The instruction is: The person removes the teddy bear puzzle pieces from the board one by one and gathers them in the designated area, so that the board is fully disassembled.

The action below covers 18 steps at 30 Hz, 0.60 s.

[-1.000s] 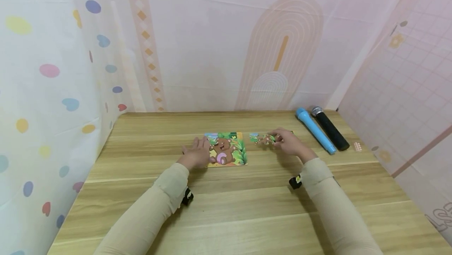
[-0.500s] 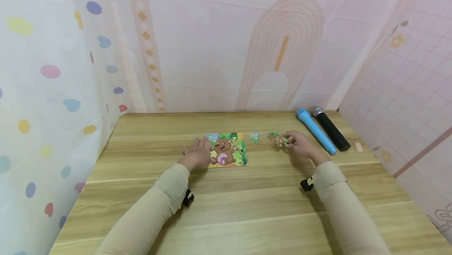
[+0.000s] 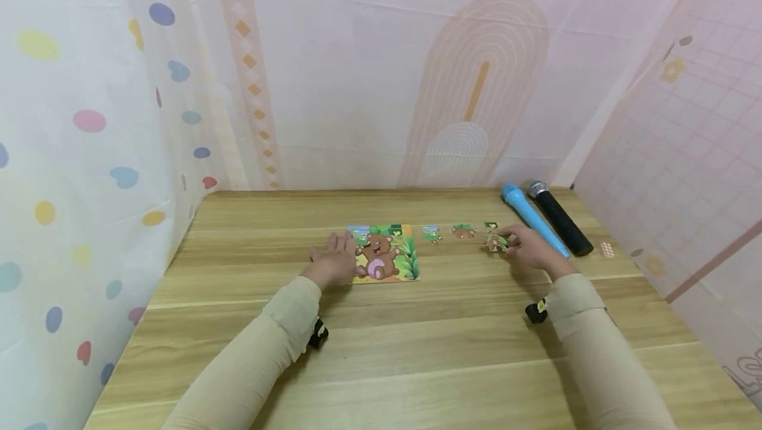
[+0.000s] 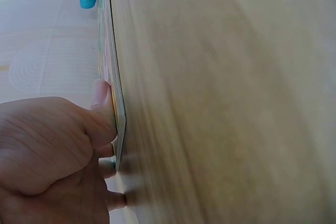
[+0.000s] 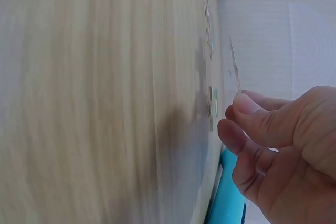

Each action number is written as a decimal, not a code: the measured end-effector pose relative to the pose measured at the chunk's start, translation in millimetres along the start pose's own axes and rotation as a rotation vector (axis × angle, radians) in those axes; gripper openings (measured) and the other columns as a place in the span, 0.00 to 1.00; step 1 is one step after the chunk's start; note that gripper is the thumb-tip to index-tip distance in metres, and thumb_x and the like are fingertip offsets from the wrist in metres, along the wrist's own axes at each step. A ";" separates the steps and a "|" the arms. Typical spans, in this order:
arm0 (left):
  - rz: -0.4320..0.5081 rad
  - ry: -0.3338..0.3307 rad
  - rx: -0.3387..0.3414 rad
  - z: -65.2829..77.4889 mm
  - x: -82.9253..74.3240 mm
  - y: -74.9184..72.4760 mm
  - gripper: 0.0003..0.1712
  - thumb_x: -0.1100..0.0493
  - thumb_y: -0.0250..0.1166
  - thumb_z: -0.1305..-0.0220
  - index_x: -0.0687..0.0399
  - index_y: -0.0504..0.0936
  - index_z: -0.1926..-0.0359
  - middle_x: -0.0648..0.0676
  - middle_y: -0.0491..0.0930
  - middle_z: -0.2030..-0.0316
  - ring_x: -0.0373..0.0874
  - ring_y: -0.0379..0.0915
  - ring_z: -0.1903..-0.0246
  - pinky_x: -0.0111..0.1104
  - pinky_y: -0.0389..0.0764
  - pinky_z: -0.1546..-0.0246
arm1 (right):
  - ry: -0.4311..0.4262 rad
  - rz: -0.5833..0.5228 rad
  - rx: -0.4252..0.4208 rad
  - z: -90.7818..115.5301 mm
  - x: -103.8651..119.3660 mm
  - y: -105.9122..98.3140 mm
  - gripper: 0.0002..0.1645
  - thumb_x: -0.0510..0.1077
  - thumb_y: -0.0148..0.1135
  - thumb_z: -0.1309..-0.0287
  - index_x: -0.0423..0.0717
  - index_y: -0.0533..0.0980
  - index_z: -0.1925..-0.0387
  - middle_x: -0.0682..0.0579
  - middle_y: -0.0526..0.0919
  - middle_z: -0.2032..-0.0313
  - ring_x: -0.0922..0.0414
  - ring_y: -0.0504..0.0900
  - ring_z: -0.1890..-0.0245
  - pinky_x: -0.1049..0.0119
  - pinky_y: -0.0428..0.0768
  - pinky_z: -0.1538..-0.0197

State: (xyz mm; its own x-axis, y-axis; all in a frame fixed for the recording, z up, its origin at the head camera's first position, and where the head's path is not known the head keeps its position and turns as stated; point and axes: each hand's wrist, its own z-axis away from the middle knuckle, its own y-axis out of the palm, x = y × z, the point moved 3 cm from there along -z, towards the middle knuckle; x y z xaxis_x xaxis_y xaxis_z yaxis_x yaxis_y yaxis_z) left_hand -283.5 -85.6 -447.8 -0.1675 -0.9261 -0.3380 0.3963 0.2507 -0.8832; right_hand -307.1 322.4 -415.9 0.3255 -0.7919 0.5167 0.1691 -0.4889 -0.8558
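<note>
A puzzle board (image 3: pixel 381 263) with a brown bear picture lies flat on the table. My left hand (image 3: pixel 333 260) rests on its left edge; in the left wrist view the thumb (image 4: pixel 102 100) lies on the board and a fingertip touches the table. Between thumb and finger, my right hand (image 3: pixel 532 246) pinches a puzzle piece (image 3: pixel 496 242) printed in brown and green. The right wrist view shows this thin piece (image 5: pixel 234 64) edge-on, raised off the table. Right of the board lie loose pieces: a blue-green one (image 3: pixel 431 234), a brown one (image 3: pixel 462 231) and a small dark green one (image 3: pixel 491 225).
A blue microphone (image 3: pixel 532 218) and a black microphone (image 3: pixel 562 218) lie at the back right. A small pink-and-white dotted item (image 3: pixel 607 249) is beside them. Patterned cloth (image 3: pixel 357 86) hangs along the table's back and sides.
My right hand has moved to the right with the pinched puzzle piece, uncovering the loose pieces behind it. The left hand has stayed on the board.
</note>
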 end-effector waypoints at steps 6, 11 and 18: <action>0.000 0.012 0.000 3.1 -1.4 -1.5 0.30 0.49 0.54 0.23 0.63 0.58 0.32 0.63 0.29 0.20 0.64 0.23 0.22 0.78 0.35 0.37 | 0.011 -0.018 0.016 6.0 -6.9 -4.0 0.25 0.22 0.60 0.41 0.21 0.71 0.41 0.24 0.74 0.43 0.31 0.79 0.48 0.41 0.80 0.47; 0.010 -0.007 0.015 -0.1 -0.3 1.0 0.30 0.50 0.53 0.22 0.63 0.57 0.31 0.62 0.27 0.20 0.63 0.21 0.22 0.77 0.32 0.37 | -0.032 0.005 0.030 4.9 -14.3 -3.9 0.24 0.20 0.61 0.45 0.25 0.77 0.45 0.28 0.80 0.51 0.34 0.79 0.51 0.41 0.79 0.47; 0.003 -0.013 0.013 -4.3 -0.1 1.7 0.33 0.51 0.53 0.23 0.64 0.54 0.28 0.62 0.27 0.20 0.63 0.21 0.22 0.77 0.31 0.38 | -0.100 0.070 0.061 3.9 -20.3 -2.2 0.24 0.20 0.62 0.46 0.34 0.82 0.47 0.40 0.82 0.58 0.53 0.70 0.68 0.57 0.71 0.62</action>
State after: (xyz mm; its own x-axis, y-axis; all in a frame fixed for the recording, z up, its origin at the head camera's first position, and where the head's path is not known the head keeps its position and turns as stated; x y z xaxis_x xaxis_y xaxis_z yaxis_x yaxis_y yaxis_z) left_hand -286.7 -83.9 -450.7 -0.1548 -0.9291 -0.3360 0.4085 0.2495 -0.8780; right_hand -310.5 340.9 -424.7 0.4290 -0.7814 0.4532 0.1976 -0.4084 -0.8911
